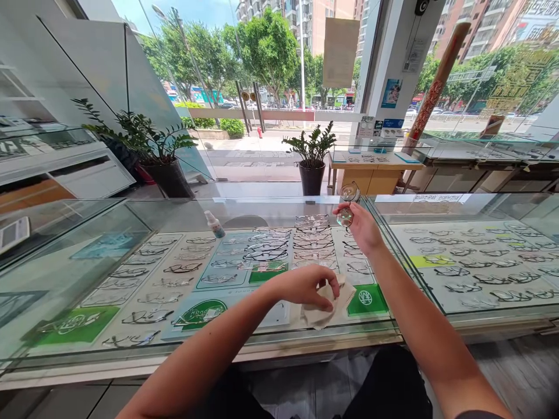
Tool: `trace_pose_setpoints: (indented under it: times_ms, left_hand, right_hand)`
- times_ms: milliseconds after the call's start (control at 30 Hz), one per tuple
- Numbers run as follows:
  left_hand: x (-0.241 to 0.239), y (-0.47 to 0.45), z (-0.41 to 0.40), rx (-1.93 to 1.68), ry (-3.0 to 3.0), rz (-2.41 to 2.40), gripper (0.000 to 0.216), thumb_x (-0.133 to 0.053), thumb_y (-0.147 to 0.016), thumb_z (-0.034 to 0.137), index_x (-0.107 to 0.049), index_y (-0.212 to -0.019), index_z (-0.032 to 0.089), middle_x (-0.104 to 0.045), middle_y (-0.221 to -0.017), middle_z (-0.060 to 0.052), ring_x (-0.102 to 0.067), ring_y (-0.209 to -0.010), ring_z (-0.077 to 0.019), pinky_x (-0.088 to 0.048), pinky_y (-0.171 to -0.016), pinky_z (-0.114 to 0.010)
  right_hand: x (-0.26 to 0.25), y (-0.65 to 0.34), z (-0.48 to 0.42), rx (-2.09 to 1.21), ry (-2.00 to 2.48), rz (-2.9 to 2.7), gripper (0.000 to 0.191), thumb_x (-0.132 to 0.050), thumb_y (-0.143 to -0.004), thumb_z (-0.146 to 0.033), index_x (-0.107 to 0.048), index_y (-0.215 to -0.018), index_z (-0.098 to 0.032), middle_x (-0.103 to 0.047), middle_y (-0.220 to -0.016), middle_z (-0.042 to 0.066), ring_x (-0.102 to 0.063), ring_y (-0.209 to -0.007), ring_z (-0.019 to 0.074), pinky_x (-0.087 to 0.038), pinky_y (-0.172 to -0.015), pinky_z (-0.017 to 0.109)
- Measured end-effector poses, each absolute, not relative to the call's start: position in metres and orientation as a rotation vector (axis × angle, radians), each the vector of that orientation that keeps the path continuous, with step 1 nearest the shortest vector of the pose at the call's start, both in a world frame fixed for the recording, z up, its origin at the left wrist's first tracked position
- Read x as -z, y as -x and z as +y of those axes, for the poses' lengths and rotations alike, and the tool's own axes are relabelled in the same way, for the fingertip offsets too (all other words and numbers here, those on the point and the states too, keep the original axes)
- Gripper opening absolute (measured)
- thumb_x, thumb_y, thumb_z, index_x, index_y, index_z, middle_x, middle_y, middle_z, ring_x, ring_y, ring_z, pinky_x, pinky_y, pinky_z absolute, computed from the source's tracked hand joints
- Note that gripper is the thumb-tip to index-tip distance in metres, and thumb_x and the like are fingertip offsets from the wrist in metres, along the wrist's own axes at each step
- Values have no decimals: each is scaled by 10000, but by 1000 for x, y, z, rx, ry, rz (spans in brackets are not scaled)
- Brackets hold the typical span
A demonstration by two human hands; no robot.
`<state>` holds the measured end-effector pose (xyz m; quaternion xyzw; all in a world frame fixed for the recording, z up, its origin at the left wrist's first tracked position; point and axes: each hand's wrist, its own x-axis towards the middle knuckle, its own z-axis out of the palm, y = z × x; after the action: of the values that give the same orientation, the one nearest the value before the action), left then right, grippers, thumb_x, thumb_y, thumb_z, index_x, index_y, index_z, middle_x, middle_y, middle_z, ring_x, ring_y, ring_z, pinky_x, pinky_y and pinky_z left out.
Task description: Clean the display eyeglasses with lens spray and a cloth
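Raised over the far part of the glass counter, my right hand (363, 226) is closed on a pair of eyeglasses (345, 217). The glasses are turned on end, one round lens above the other, and the upper lens stands clear of the fingers. My left hand (308, 285) is low over the near side of the counter top, its fingers and thumb curled around a beige cleaning cloth (321, 316). The crumpled cloth spreads out on the glass, with a zigzag-cut edge to the right. Part of it is hidden by the hand.
A small spray bottle (214, 224) stands on the glass to the left. Under the glass lie rows of eyeglass frames (266, 244) and green cards (367, 298). Another display case (476, 262) adjoins on the right. Potted plants (312, 174) stand beyond, before the window.
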<state>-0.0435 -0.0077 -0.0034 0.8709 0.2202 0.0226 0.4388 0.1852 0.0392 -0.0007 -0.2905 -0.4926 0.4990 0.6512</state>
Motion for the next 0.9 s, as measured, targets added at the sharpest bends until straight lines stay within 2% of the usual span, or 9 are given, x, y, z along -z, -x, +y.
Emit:
trace_pose_setpoints:
  times_ms: [67, 233, 400, 533, 700, 800, 900]
  left_hand:
    - [0, 46, -6, -148, -2128, 567, 308, -912, -751, 345, -783, -1002, 223, -679, -939, -9, -502, -807, -151, -380, -691, -260]
    - [-7, 52, 2, -433, -1707, 473, 261, -811, -873, 384, -688, -944, 166, -643, -892, -25, -530, -776, -129, -401, -709, -261]
    - [-5, 58, 18, -719, -1328, 529, 369, -897, -798, 367, -608, -918, 170, -589, -777, 25, -510, -639, -76, -339, -574, -211]
    - [-6, 60, 28, -932, -1157, 543, 470, -957, -715, 323, -577, -961, 194, -655, -854, 29, -599, -676, -86, -417, -582, -194]
    - [-7, 58, 33, -1035, -993, 697, 692, -1020, -592, 311, -624, -1147, 191, -758, -993, -31, -700, -780, -147, -516, -676, -242]
    - [-4, 57, 35, -1004, -996, 746, 552, -1014, -592, 376, -675, -961, 145, -726, -846, -24, -646, -693, -123, -465, -632, -233]
    - [-2, 56, 34, -981, -1074, 761, 482, -972, -649, 466, -625, -777, 157, -638, -721, 13, -554, -613, -97, -386, -582, -228]
  right_hand:
    - [0, -185, 39, -1135, 662, -1116, 267, -675, -965, -467, -813, -1033, -248, -814, -996, 54, -711, -1001, 204, -524, -857, 316]
    - [-2, -183, 37, -1121, 692, -1112, 268, -698, -946, -481, -810, -1012, -247, -813, -1025, 62, -718, -1019, 216, -534, -858, 331]
    - [-4, -182, 33, -1128, 668, -1122, 255, -697, -954, -470, -812, -1006, -248, -805, -1020, 63, -713, -1032, 220, -531, -874, 335]
    - [-7, -178, 25, -1140, 673, -1151, 249, -673, -980, -453, -815, -1010, -250, -804, -1033, 62, -708, -1029, 219, -521, -852, 329]
    - [-12, -165, 13, -1197, 642, -1215, 260, -671, -981, -453, -820, -1022, -244, -797, -1011, 67, -708, -1037, 233, -534, -931, 356]
    - [-14, -158, 6, -1202, 654, -1246, 271, -674, -982, -479, -816, -1009, -249, -790, -1034, 72, -701, -1065, 249, -543, -973, 384]
    - [-15, -153, 1, -1224, 629, -1263, 273, -666, -993, -485, -814, -1001, -255, -790, -1047, 69, -697, -1055, 248, -541, -986, 390]
